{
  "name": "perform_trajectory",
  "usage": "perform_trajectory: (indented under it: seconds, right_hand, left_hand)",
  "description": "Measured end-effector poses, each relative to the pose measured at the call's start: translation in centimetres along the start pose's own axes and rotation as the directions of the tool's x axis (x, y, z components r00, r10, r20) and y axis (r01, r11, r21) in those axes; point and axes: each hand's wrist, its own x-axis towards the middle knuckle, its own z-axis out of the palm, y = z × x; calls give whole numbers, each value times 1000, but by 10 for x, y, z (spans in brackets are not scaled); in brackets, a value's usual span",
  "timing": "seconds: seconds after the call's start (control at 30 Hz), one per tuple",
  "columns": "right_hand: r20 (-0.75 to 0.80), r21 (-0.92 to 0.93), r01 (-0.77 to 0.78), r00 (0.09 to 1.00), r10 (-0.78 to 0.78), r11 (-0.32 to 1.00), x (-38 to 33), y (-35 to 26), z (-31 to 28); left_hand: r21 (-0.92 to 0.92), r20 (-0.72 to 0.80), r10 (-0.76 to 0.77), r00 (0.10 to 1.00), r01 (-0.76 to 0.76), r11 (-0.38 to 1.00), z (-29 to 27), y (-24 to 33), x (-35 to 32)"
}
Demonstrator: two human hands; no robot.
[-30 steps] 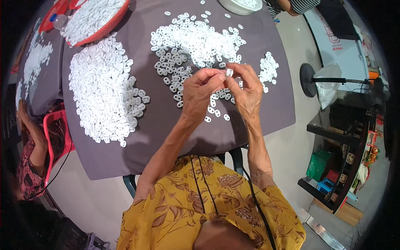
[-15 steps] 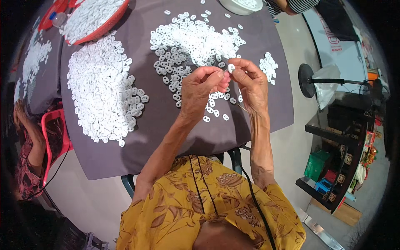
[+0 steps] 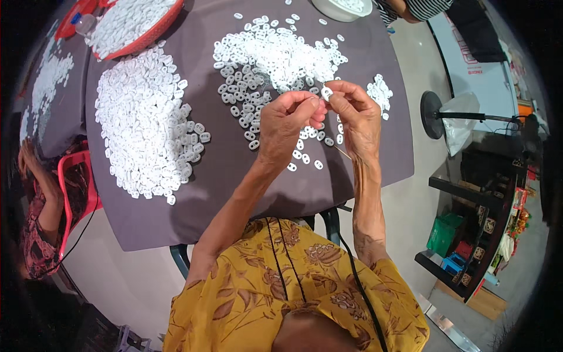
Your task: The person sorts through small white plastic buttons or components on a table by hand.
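Observation:
Between the thumb and index finger of my right hand [image 3: 356, 120] is a small white oval piece with two holes [image 3: 326, 92]. My left hand [image 3: 287, 120] is closed in a pinch right beside it, the fingertips nearly touching the piece; whatever they grip is too small to make out. Both hands are raised over the near side of a loose pile of the same white pieces [image 3: 281, 56]. Several single pieces [image 3: 305, 158] lie scattered beneath my wrists. A thin stick-like thing [image 3: 342, 151] shows beside my right wrist.
A larger heap of white pieces [image 3: 138, 129] covers the left of the grey-brown tablecloth [image 3: 223, 188]. Behind it stands a red basket [image 3: 167, 26] full of them. A small pile [image 3: 380, 94] lies right, a white bowl [image 3: 340, 13] at the back. Other people sit left and far right.
The white piece in my right hand has tipped a little and its holes now face differently. Both hands stay close together, shifted very slightly.

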Motion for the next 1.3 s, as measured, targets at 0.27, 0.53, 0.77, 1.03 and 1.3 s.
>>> perform_trajectory:
  seconds: [0.27,0.53,0.77,1.03,1.3]
  right_hand:
    - [-14,-122,39,999,-41,992,0,-2,2]
    - [-23,-170,65,997,-70,983,-1,-1,5]
    - [-29,-205,87,995,-95,975,-3,0,5]
    - [-55,-247,61,995,-77,967,-1,5,2]
    - [-15,-250,49,998,-54,967,0,1,0]
  left_hand:
    - [6,-3,19,1000,-19,1000,0,-1,1]
    - [-2,-20,25,999,-25,1000,-1,-3,2]
    - [0,-34,24,999,-24,1000,1,-1,2]
    - [9,-42,19,999,-18,1000,0,-5,3]
    - [52,-19,20,1000,-19,998,-1,-4,5]
